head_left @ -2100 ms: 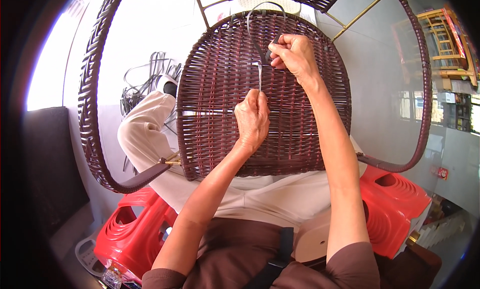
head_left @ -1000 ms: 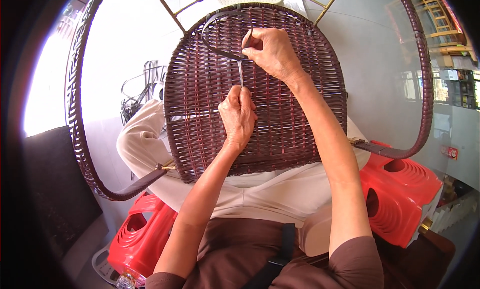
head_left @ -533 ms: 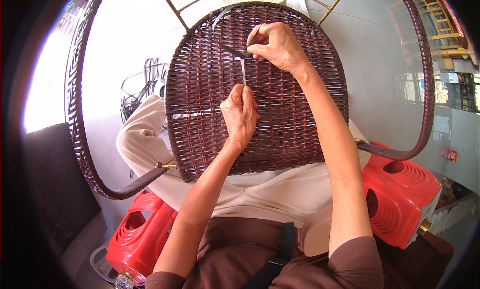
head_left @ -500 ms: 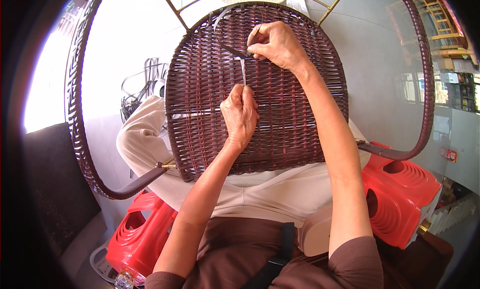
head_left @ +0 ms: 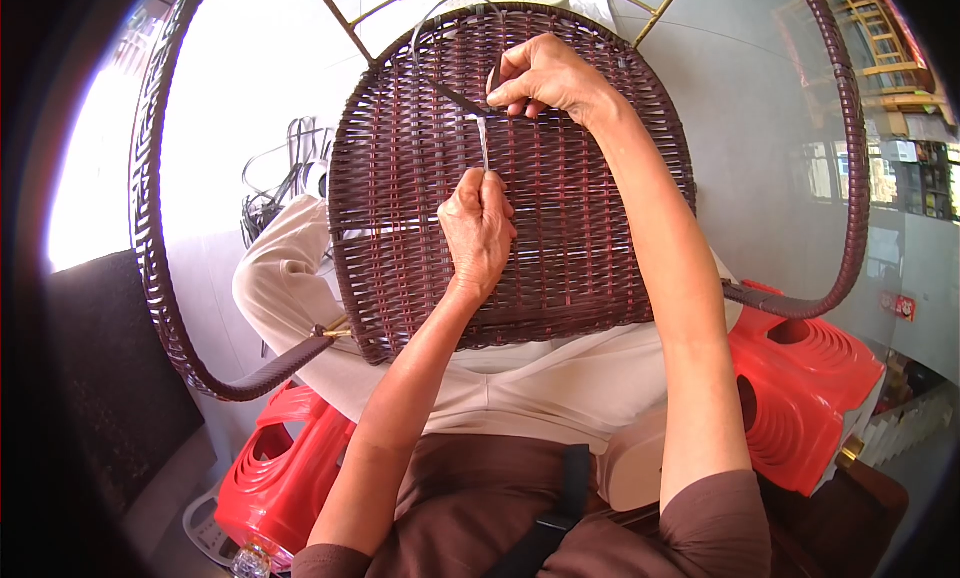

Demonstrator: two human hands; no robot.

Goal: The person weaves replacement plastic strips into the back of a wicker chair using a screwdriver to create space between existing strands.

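The dark brown and reddish woven chair seat (head_left: 580,208) lies across my lap, its rounded end away from me. My left hand (head_left: 478,223) is closed in a fist over its middle, gripping a narrow, pale, shiny piece (head_left: 483,143) that points away from me. Whether that piece is a tool or a strip I cannot tell. Just beyond its far end, my right hand (head_left: 550,83) pinches a dark weaving strip (head_left: 458,99), which slants to the left over the weave. A thin pale loop (head_left: 415,40) arches above the far left of the seat.
A wrapped curved frame (head_left: 855,168) rings the seat, with brass-coloured rods (head_left: 335,16) at the far side. Red plastic stools (head_left: 275,478) stand on both sides of me. A tangle of dark strips (head_left: 265,203) lies on the floor to the left.
My right hand has shifted slightly left and away with the dark strip. The pale loop at the far left stands out wider. My left hand has hardly moved.
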